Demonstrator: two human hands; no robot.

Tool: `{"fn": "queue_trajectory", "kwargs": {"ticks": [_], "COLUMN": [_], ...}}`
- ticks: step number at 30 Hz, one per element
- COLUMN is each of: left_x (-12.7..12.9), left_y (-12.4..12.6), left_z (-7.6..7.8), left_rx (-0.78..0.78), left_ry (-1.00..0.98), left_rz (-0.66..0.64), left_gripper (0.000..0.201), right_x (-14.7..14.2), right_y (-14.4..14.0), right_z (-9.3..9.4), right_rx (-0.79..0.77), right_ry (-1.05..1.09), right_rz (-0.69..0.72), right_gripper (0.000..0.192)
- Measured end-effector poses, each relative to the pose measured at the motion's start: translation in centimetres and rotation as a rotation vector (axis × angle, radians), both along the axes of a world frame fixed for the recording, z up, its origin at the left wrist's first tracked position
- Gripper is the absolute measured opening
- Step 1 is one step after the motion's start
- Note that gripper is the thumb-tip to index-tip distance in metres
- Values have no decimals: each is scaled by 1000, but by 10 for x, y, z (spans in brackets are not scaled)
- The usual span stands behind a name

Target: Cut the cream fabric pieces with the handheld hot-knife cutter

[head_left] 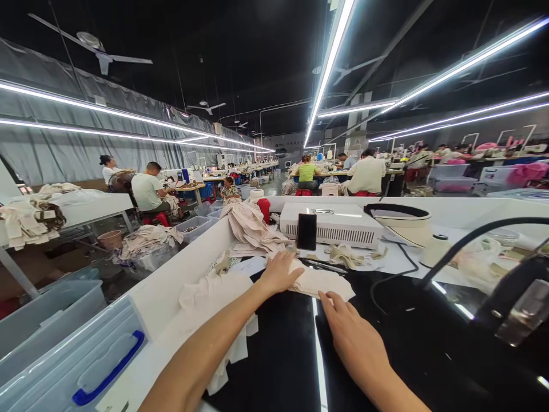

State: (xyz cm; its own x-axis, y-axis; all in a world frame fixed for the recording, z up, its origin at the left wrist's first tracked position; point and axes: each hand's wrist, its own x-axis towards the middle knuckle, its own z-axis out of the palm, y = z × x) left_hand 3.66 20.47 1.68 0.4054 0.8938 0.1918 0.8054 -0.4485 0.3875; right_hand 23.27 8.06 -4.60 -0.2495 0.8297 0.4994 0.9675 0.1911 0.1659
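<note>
Directly ahead, a small flat piece of cream-coloured fabric (319,282) lay on the glossy black worktop (283,349), with both bare hands on it. The left hand (279,272) rested flat on the piece's far left part, fingers spread open and pressed down rather than pinching anything. The right hand (348,326) lay palm-down at the near edge of the same piece, its fingertips (328,298) touching the cloth; those fingers were extended and loose, closed on nothing.

Just left of the left forearm a rumpled heap of cream cloth pieces (214,309) hung over the white edge of the bench. Beyond the hands stood a dark upright phone (307,231), propped against a white slotted rectangular box (332,224). A red cylindrical container (264,210) stood further left behind draped beige fabric (251,229). To the right sat a round cream bowl-like unit with a black rim (397,220), and a black cable (467,237) arched towards a dark metal machine part (521,303). A clear plastic bin with a blue handle (103,372) stood low left. Other people sat at benches well apart in the hall.
</note>
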Motion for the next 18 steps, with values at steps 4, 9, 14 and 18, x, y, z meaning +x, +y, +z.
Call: {"fn": "queue_trajectory", "kwargs": {"ticks": [4,9,14,18], "left_x": [-32,-101,-159,-175], "left_y": [-16,-45,-82,-103], "left_z": [20,45,52,40], "left_rx": [29,30,-59,-103], "left_ry": [-8,44,155,197], "left_rz": [-34,43,175,247], "left_gripper": [56,38,31,32], "right_x": [-24,-42,-45,-46], "right_y": [-34,-54,-51,-50], "right_z": [-12,-28,-31,-28], "right_rx": [104,153,225,282], "right_ry": [-73,-34,-16,-13], "right_rz": [214,360,409,431], "right_gripper": [76,71,68,67]}}
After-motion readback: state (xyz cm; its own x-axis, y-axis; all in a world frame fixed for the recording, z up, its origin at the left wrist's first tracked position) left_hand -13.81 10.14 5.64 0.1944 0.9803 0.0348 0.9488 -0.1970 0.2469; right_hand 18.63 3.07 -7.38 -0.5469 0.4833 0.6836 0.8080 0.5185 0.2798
